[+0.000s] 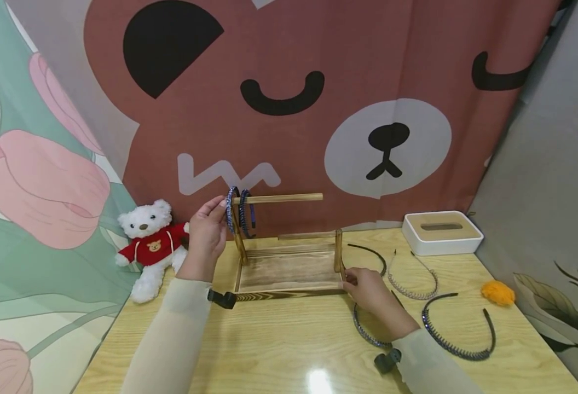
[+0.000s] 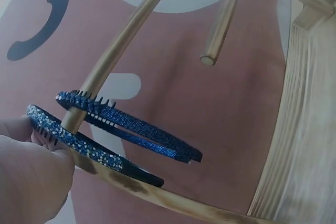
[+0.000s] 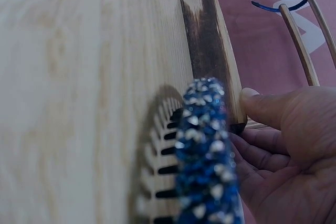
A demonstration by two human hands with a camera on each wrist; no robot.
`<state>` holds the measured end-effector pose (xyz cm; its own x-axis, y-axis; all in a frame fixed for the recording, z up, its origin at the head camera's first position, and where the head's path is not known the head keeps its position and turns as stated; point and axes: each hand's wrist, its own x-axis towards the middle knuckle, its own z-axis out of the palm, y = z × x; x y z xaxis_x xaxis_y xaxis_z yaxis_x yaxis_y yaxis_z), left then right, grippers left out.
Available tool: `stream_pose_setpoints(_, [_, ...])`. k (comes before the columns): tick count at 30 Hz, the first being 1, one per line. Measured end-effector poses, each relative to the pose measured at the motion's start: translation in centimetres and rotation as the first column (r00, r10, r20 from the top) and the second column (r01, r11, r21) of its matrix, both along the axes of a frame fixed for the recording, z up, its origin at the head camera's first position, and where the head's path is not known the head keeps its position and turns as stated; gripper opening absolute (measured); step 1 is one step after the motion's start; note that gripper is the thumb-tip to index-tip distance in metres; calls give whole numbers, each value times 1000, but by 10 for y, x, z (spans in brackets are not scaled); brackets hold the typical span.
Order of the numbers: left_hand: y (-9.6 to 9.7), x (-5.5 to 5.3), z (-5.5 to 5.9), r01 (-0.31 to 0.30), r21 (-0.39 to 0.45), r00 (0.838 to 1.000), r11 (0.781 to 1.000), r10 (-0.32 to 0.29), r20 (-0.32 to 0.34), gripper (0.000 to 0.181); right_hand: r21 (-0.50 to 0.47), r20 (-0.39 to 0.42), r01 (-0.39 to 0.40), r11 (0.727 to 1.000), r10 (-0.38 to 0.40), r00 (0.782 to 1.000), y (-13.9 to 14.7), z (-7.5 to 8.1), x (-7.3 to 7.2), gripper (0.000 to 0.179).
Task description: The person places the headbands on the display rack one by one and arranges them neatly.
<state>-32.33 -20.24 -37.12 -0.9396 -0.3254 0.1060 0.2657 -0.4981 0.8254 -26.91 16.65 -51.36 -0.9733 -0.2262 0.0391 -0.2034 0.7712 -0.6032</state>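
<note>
A wooden rack point(image 1: 289, 276) stands on the table, with a round upper rod point(image 1: 289, 198) reaching right from its left post. At the rod's left end my left hand point(image 1: 206, 234) pinches a glittery blue-and-silver headband point(image 2: 79, 142) between thumb and fingers. Just inward of it, a darker blue headband point(image 2: 139, 124) hangs over the same rod. My right hand point(image 1: 371, 293) grips the front right corner of the rack's base, thumb on the wood. Close beside that hand lies a toothed headband with blue and silver stones point(image 3: 205, 150), partly hidden by the forearm in the head view.
On the table's right side lie more headbands: a dark one point(image 1: 458, 350), a pale beaded one point(image 1: 419, 296) and a thin black one point(image 1: 375, 253). Behind them is a white tissue box point(image 1: 446, 248). An orange bundle point(image 1: 498, 294) sits far right; a teddy bear point(image 1: 151, 246) leans at left.
</note>
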Motion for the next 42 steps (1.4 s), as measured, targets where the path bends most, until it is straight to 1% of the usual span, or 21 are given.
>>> stream_pose_setpoints(7, [8, -4, -5, -20, 13, 999, 1000, 20, 37, 17, 1, -11, 4, 1000, -4, 1000, 0, 0, -1, 43])
stream_pose_setpoints(14, [11, -5, -10, -41, 33, 996, 999, 38, 75, 10, -10, -17, 2, 1000, -3, 1000, -1, 1, 0, 41])
stream_pose_setpoints(21, [11, -5, -12, -56, 40, 995, 998, 53, 85, 10, 3, -11, 7, 1000, -7, 1000, -1, 0, -1, 43])
stream_pose_setpoints(27, [11, -6, -14, -45, 31, 996, 999, 42, 75, 15, 4, -7, 17, 1000, -17, 1000, 0, -1, 0, 44])
stream_pose_setpoints(34, [10, -6, -16, -36, 18, 997, 999, 35, 66, 20, -6, -18, 2, 1000, -2, 1000, -1, 0, 0, 45])
stream_pose_setpoints(36, [8, -4, -19, -45, 10, 997, 999, 44, 68, 22, -8, -19, 5, 1000, -5, 1000, 0, 0, 0, 44])
stream_pose_setpoints(38, [4, -1, -23, -56, -19, 996, 998, 58, 72, 22, -8, -23, 8, 1000, -8, 1000, 0, 0, 0, 43])
stream_pose_setpoints(40, [-2, 4, -30, -62, -74, 994, 995, 68, 81, 18, -10, -25, 7, 1000, -7, 1000, 0, -1, 0, 43])
stream_pose_setpoints(42, [-9, 11, -40, -55, -165, 992, 985, 73, 107, 17, -10, -29, 1, 1000, -1, 1000, 0, -2, -1, 42])
